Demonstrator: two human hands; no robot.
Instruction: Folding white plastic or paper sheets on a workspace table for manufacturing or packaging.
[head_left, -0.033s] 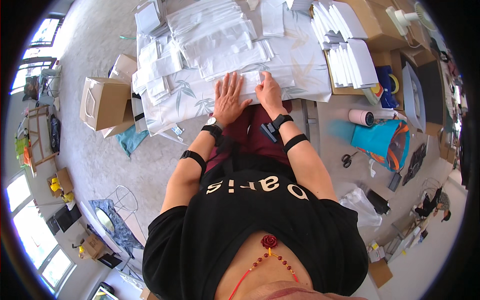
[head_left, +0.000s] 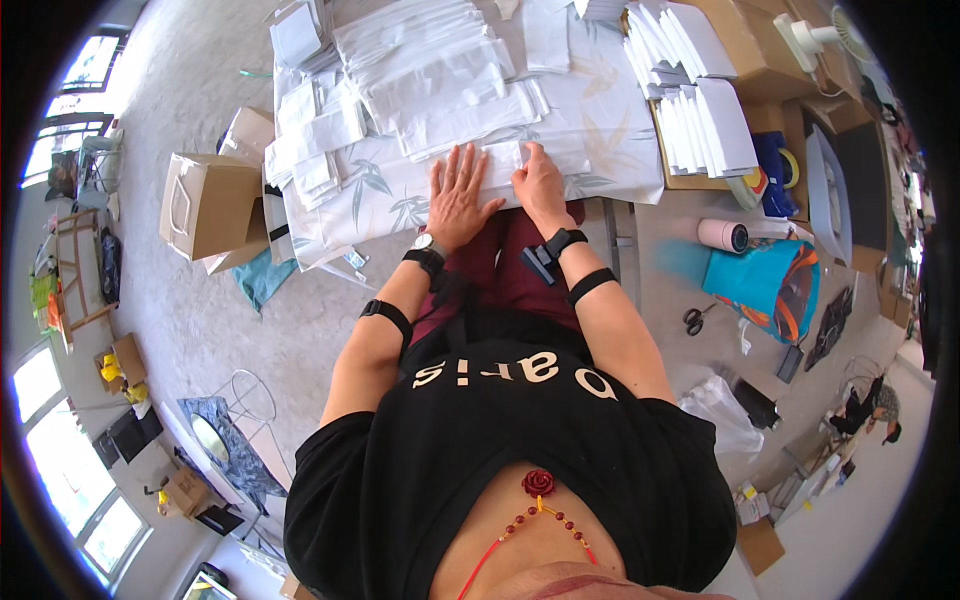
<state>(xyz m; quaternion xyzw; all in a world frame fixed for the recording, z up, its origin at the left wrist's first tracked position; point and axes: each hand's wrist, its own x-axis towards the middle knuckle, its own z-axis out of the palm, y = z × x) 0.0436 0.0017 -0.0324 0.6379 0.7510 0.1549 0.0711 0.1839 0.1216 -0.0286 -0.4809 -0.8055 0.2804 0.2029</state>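
Observation:
A clear plastic bag (head_left: 568,158) lies flat along the near edge of the cloth-covered table (head_left: 610,130). My left hand (head_left: 460,203) rests palm down on its left part, fingers stretched and apart. Over the bag's middle, my right hand (head_left: 541,187) is curled, thumb and fingertips closed at the plastic; a small whitish patch shows by the fingertips. Just beyond my hands, layered clear plastic bags (head_left: 420,70) fill the middle of the table. Smaller white packets (head_left: 318,135) lie in overlapping piles to the left.
White flat boxes or cards (head_left: 705,125) stand in rows at the table's right. A fan (head_left: 815,32) is behind them. Brown cartons (head_left: 215,205) stand left of the table. On the right are a pink cylinder (head_left: 720,234), a teal bag (head_left: 760,285) and scissors (head_left: 697,318).

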